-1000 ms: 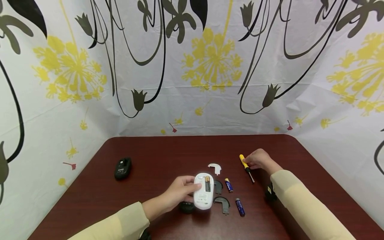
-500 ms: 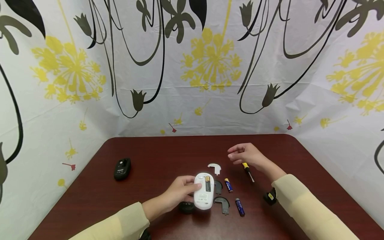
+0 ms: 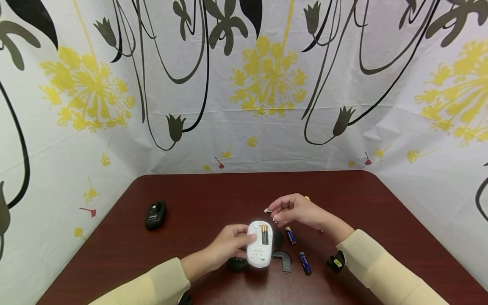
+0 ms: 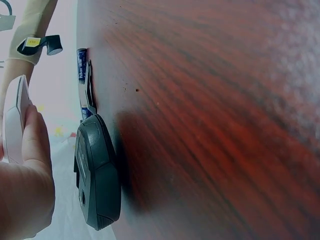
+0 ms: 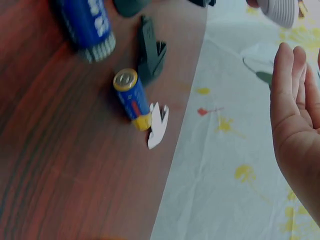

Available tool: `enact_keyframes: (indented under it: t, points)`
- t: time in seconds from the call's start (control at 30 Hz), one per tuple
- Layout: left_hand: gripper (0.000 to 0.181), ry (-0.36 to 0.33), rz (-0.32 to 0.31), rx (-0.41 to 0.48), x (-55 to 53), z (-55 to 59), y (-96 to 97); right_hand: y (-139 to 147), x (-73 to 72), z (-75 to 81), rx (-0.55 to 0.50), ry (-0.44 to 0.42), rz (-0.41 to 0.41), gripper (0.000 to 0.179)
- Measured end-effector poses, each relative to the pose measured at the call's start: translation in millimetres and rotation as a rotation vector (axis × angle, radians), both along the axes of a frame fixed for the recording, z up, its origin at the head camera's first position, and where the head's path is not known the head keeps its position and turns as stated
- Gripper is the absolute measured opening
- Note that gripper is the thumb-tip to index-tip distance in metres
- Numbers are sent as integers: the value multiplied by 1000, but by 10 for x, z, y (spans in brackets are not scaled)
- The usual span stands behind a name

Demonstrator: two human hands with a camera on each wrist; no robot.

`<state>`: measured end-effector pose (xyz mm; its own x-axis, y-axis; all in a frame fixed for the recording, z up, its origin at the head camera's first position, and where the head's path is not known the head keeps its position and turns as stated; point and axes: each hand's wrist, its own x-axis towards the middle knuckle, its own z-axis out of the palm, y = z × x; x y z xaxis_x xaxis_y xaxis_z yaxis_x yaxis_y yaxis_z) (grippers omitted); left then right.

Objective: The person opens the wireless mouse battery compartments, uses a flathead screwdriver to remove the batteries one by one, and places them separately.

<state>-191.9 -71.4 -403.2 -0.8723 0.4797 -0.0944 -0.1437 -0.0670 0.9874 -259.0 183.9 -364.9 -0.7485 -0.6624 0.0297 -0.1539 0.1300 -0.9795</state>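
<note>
My left hand grips a white computer mouse, its underside up. Gold-topped batteries show in its uncovered compartment. My right hand hovers just right of the mouse, fingers slightly bent, overlapping a white battery cover in the head view. In the right wrist view that cover lies on the table, apart from the fingers. Two blue batteries rest nearby, beside dark grey covers. Beneath my left hand sits a dark mouse, mostly hidden from the head camera.
Another black mouse lies upside down at the left of the dark red table. Behind my right hand, most of a yellow-handled screwdriver is hidden. A patterned white cloth hangs around the table's back and sides.
My right hand has let go of the screwdriver, lifted off it and moved left and down over the white cover. The left hand and the white mouse have stayed almost still.
</note>
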Motion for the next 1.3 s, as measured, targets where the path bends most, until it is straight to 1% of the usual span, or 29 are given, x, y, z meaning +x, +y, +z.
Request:
enact_keyframes:
  t: [0.13, 0.23, 0.43, 0.7, 0.8, 0.9, 1.1, 1.3]
  points:
    - [37, 2, -3, -10, 1, 3, 5, -61, 43, -8, -33, 4, 80, 35]
    - [36, 6, -6, -17, 4, 3, 6, -89, 62, -11, -37, 41, 132, 37]
    - [36, 15, -18, -18, 14, -1, 6, -116, 84, -8, 50, 169, 179, 28]
    - [34, 18, -23, -32, 21, -57, 14, -145, 89, -29, 96, 281, 267, 24]
    - [33, 17, -26, -41, 27, -78, 18, -149, 94, -39, 123, 313, 280, 22]
    - [33, 19, -26, -50, 29, -89, 21, -153, 101, -38, 142, 317, 277, 19]
    - [32, 15, -30, -42, 34, -70, 27, -164, 103, -14, 163, 295, 272, 16]
    - [33, 11, -41, -45, 44, -41, 26, -160, 81, -4, 137, 225, 277, 15]
